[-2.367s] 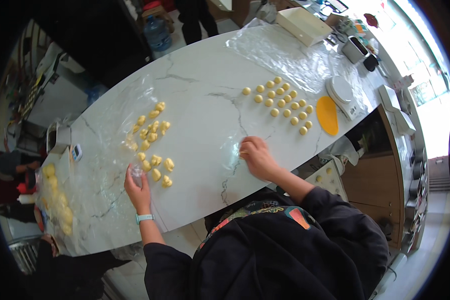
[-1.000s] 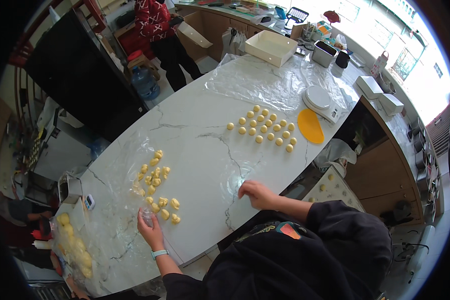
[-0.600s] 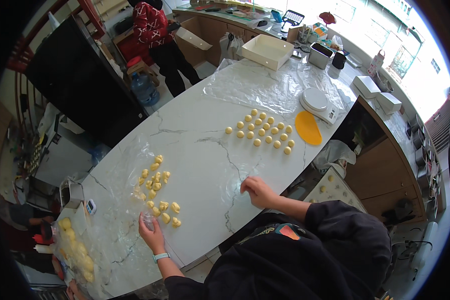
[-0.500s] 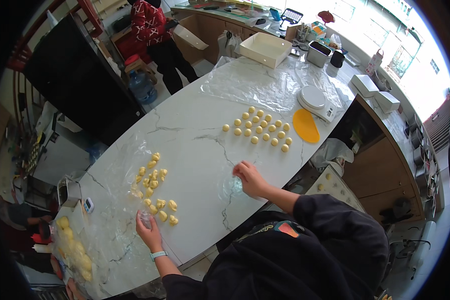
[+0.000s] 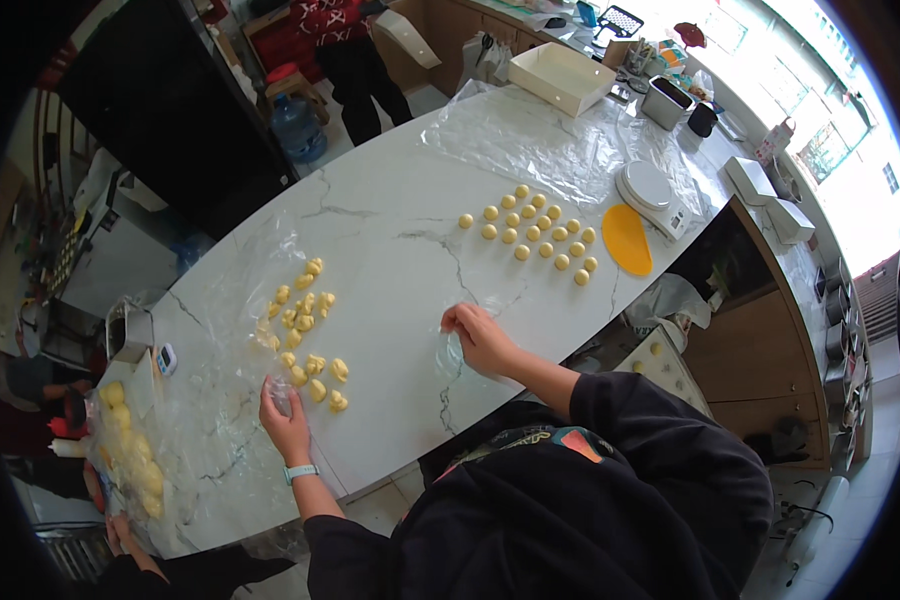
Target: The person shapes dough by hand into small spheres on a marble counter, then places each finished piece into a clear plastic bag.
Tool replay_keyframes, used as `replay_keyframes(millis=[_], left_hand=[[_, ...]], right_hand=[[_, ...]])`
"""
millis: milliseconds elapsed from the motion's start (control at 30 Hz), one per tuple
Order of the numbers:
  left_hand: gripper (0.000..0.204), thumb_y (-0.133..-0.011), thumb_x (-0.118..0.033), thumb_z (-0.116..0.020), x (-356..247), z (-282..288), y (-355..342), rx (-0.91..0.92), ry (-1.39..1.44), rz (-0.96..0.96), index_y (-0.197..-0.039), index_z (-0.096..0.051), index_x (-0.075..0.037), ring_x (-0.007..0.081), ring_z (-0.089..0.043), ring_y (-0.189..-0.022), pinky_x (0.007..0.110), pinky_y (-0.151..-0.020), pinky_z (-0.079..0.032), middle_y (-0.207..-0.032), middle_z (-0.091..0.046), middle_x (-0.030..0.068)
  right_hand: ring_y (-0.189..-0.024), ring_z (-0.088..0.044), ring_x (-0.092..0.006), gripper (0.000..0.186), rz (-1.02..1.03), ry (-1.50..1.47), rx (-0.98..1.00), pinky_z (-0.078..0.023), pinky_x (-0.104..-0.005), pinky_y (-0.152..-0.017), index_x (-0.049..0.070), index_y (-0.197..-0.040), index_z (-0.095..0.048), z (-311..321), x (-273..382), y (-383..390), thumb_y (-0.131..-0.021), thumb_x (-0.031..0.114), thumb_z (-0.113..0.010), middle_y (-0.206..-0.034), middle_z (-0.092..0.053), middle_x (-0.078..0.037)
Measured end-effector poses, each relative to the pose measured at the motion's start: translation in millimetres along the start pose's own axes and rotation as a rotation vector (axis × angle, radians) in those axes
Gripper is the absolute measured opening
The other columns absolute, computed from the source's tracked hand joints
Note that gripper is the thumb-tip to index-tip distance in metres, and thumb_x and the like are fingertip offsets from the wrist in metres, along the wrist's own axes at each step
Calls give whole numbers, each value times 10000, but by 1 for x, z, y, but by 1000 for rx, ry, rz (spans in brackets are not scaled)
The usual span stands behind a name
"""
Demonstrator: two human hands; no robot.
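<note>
My left hand [image 5: 283, 425] grips clear crumpled plastic [image 5: 280, 392] near the table's front edge, beside uneven yellow dough pieces [image 5: 338, 400]. Over the middle of the marble table [image 5: 370, 280], my right hand [image 5: 475, 335] is bent with fingers curled together; whatever is under them is hidden. Beyond it are rows of smooth yellow dough balls [image 5: 521, 252], beside an orange flexible scraper [image 5: 625, 240] and a white scale [image 5: 646, 188]. At the far left, larger dough lumps [image 5: 145, 470] lie under plastic.
A plastic sheet [image 5: 490, 140] and white box [image 5: 560, 75] occupy the far end. A person [image 5: 355, 80] stands beyond the table; another person's hand [image 5: 125, 545] shows lower left. A tray [image 5: 660, 375] is below the right edge. A metal container [image 5: 130, 330] sits left.
My right hand has shifted left along the tabletop, fingers still curled. My left hand remains on the plastic. The view has shifted, bringing the co-worker's legs and upper room into sight since the oldest frame.
</note>
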State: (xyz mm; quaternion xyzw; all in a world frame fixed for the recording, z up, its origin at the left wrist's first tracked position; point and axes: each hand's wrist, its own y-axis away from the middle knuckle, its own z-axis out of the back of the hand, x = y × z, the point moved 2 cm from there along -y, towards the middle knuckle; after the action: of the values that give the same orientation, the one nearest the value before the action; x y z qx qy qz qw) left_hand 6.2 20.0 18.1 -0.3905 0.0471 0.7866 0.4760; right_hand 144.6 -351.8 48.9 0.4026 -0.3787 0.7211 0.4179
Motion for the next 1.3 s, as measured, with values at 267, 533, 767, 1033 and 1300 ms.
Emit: replay_keyframes(millis=[267, 533, 767, 1033, 1300], left_hand=[[487, -904, -204, -654, 1, 3, -2, -24, 44, -30, -1339, -526, -23, 366, -547, -1192, 438, -1024, -424, -1304, -578, 199], [477, -910, -194, -655, 1, 9, 0, 6, 23, -16, -1341, -527, -32, 354, -557, -1187, 433, -1017, -434, -1302, -581, 197], [470, -914, -167, -647, 3, 9, -2, -3, 69, -39, -1337, -519, -6, 340, -570, -1179, 422, -1014, -444, -1286, -587, 197], [467, -911, -148, -645, -3, 2, -5, 4, 94, -22, -1334, -517, 5, 324, -585, -1156, 408, -991, -464, -1272, -593, 192], [481, -883, -160, -686, -3, 4, -4, -40, 75, -63, -1322, -543, -23, 326, -596, -1134, 406, -986, -460, -1233, -627, 180]], right_hand=[[-956, -548, -351, 188, 98, 177, -60, -455, -401, -826, 27, -1000, -544, 15, -12, -5, -853, -81, -500, -976, -567, -151], [-1083, -578, -275, 471, -73, 128, -269, -480, -364, -898, 66, -1251, -502, 26, -2, 43, -822, 30, -694, -1175, -576, -128], [-962, -632, -278, 615, -146, 75, 6, -510, -377, -894, 62, -1372, -408, 48, -13, 16, -827, 35, -691, -1111, -636, -133], [-1061, -613, -319, 564, -108, 291, -385, -492, -385, -938, 52, -1365, -406, 109, -55, -7, -850, 7, -630, -1184, -611, -187], [-1140, -562, -325, 471, 164, 287, 58, -460, -418, -975, 64, -1285, -507, -9, 5, 11, -838, 23, -651, -1199, -599, -143]])
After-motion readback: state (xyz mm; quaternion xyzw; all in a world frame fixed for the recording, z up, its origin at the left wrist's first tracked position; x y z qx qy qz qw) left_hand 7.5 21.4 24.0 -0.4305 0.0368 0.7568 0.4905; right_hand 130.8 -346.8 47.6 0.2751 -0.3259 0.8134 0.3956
